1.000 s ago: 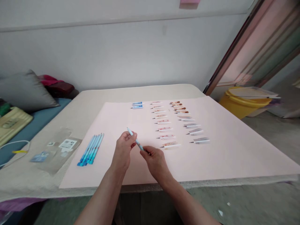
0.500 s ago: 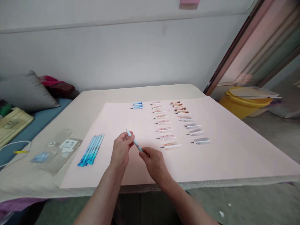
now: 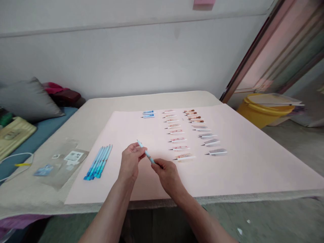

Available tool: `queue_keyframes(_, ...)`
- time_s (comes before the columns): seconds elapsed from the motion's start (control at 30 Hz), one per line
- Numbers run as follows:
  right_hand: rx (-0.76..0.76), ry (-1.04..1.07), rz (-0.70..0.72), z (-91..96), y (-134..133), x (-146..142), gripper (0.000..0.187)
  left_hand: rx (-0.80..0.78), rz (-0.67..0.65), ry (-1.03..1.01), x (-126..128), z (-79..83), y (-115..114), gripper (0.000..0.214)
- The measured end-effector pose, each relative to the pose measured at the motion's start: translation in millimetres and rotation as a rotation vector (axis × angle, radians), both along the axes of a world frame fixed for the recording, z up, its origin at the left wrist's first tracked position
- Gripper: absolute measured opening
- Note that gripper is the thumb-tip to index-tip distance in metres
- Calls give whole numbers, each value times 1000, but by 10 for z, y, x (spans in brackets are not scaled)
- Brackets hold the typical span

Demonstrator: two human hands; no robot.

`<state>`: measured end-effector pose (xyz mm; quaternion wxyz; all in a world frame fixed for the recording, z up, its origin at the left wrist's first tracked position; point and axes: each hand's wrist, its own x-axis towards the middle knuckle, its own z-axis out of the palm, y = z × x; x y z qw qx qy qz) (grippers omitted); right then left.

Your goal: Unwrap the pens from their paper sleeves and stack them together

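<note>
A light-blue pen [image 3: 149, 156] is held slantwise over the pink sheet [image 3: 152, 184], its thin dark tip pointing up and to the left. The fingers of my left hand [image 3: 129, 160] pinch it near the tip end. My right hand [image 3: 169, 172] grips its lower end, which is hidden by the fingers. On the left of the sheet lies a bunch of blue pens [image 3: 99, 162], side by side. To the right, several pale patterned pens [image 3: 178, 139] with dark points lie in a column.
Beyond them lie brown-ended pens [image 3: 194, 117], grey-toned pens [image 3: 215, 152] and blue pens [image 3: 148, 116]. A clear plastic bag [image 3: 64, 168] with labels rests at left. A grey pillow [image 3: 30, 99] and a white cable [image 3: 19, 154] are further left. A yellow bin [image 3: 265, 113] stands at right.
Both hands and the pen have shifted very slightly to the right. The grip on the pen looks the same, and the other pens have not moved.
</note>
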<state>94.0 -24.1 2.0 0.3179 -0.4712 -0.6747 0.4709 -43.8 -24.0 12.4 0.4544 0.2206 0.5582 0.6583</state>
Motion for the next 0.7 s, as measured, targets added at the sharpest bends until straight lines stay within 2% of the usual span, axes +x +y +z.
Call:
queue_keyframes(0.17, -174, 99, 27, -22, 28, 9, 21, 30, -8, 18, 19, 26, -10, 48)
queue_keyframes(0.43, -484, 316, 3, -8, -10, -23, 23, 31, -36, 24, -5, -30, 8, 39)
queue_keyframes(0.53, -476, 324, -16, -17, -16, -31, 24, 20, -31, 90, 40, -23, -12, 36)
queue_keyframes(0.7, -313, 181, -18, -80, -8, -31, 31, -109, -98, 320, 182, -38, -71, 38)
